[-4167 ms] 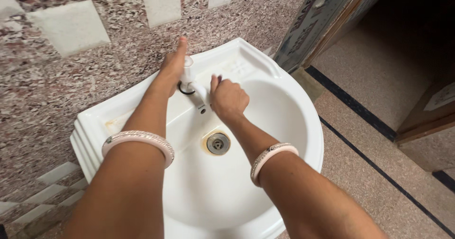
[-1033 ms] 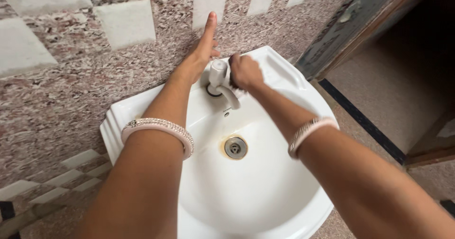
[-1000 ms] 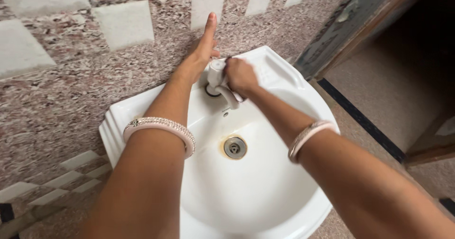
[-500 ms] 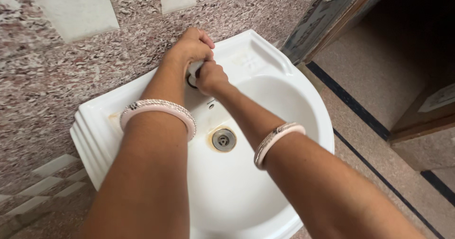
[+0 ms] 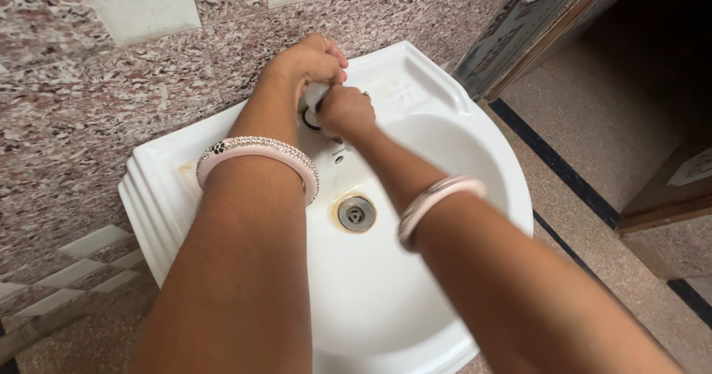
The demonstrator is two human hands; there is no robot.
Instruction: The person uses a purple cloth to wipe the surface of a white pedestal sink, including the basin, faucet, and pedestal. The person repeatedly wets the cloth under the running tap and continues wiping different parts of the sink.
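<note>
Head view: both hands meet at the white plastic tap [image 5: 317, 100] standing at the back of the white ceramic wall basin [image 5: 445, 159], against the speckled pink stone wall [image 5: 89, 85]. The left hand [image 5: 308, 61] is curled over the tap's top, its grip wrapped closed on the head. The right hand [image 5: 345, 111] is fisted against the tap's body and spout, grip pressed together around something dark that barely shows; what it is cannot be told. No water is visible running. A yellowish stain rings the round metal drain [image 5: 357, 214], and another marks the left ledge, so by the look of it the work is on the tap itself, with the bowl's marks not yet dealt with.
</note>
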